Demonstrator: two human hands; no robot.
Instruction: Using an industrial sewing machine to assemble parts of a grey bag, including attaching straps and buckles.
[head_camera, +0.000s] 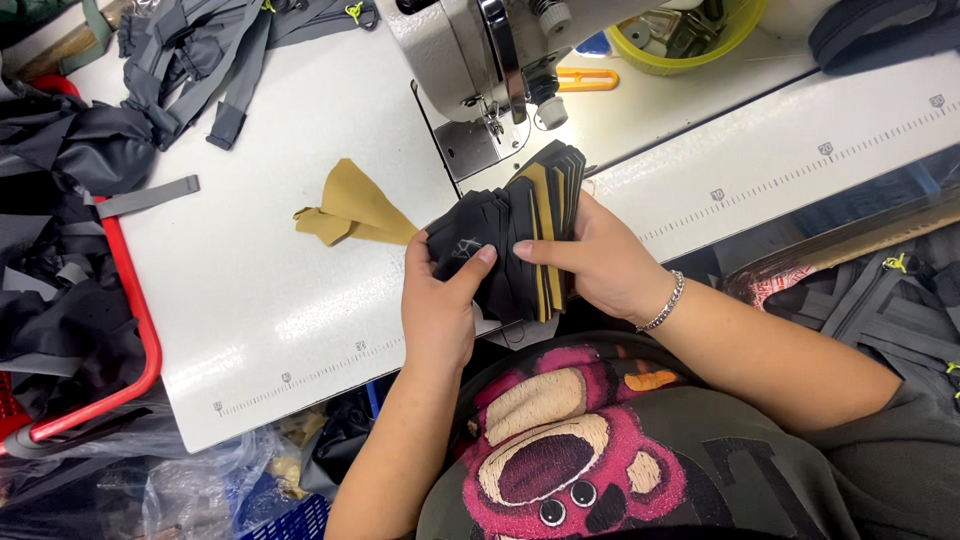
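Observation:
Both hands hold one fanned stack of black fabric pieces (505, 225) with tan-yellow layers showing at its right edge. My left hand (437, 300) grips the stack's left side, thumb pressed on the top piece. From the right, my right hand (600, 262), a silver bracelet at its wrist, clasps the stack with its thumb across the front. The stack hovers over the front edge of the white sewing table (280, 290), just below the sewing machine (480, 70). A loose tan fabric piece (352, 208) lies on the table to the left of the stack.
Grey straps and black fabric (190, 55) are heaped at the table's upper left. A red-rimmed bin (140, 330) of dark material stands at the left. A yellow bowl (690, 35) and an orange tool (588, 79) sit behind the machine. More dark strapped pieces (890, 300) lie at the right.

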